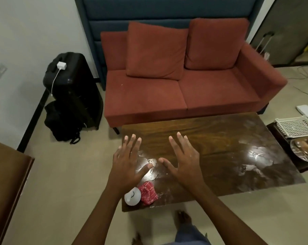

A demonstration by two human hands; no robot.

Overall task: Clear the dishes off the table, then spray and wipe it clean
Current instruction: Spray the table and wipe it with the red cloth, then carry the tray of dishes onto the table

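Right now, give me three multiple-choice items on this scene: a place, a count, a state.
1. Where is the red checked cloth?
A) on the table's near left corner, beside the white bottle
B) in the basket
C) on the floor

2. How many cushions lean on the sofa's back?
A) one
B) two
C) four

3. How are the left hand and right hand?
A) both open, holding nothing
B) both gripping the cloth
C) one holding a plate

Answers: 1 A, it lies by the bottle there; 2 B, two stand side by side; 3 A, fingers spread straight.
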